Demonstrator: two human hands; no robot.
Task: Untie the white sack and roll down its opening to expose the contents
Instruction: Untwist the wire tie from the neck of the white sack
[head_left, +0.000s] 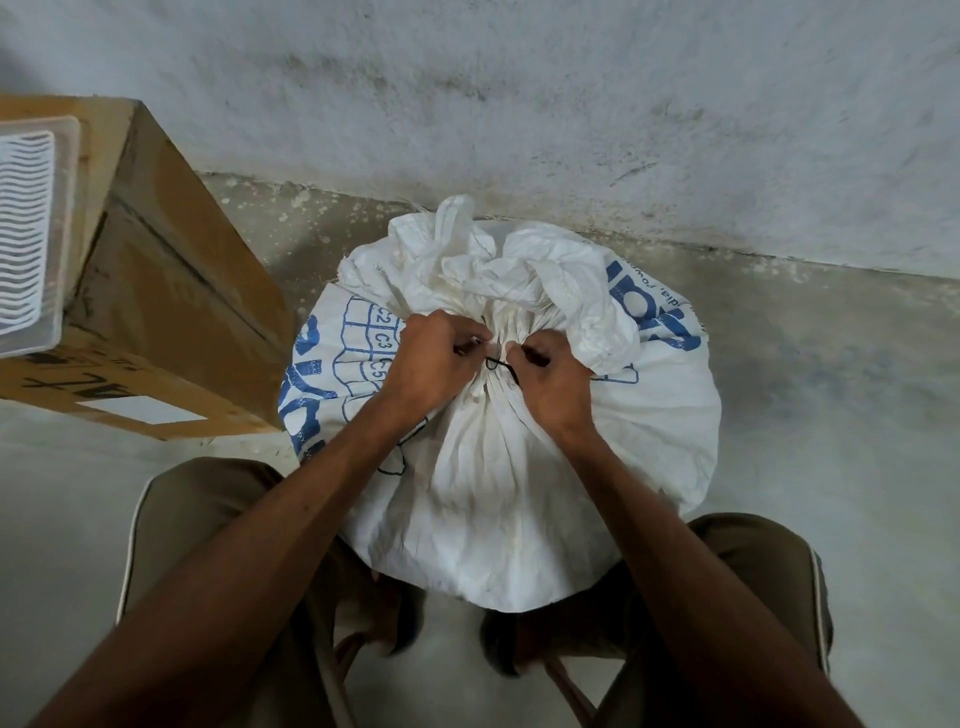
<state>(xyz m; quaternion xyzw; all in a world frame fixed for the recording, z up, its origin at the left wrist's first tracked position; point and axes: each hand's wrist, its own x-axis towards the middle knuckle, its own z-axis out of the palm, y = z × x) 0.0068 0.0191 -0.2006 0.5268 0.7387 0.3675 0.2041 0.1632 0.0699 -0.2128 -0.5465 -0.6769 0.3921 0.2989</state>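
A full white woven sack (524, 483) with blue print stands on the floor against the wall, between my knees. Its neck is gathered and bound by a thin dark string (500, 365); the loose crumpled top (498, 265) flops toward the wall. My left hand (431, 361) pinches the string at the knot from the left. My right hand (550, 379) pinches it from the right. Both hands touch the gathered neck. The sack's contents are hidden.
A large cardboard box (171, 291) stands at the left, close to the sack, with a white slotted plastic tray (26, 228) on top. A stained grey wall (571, 104) rises right behind the sack. Concrete floor (831, 395) lies to the right.
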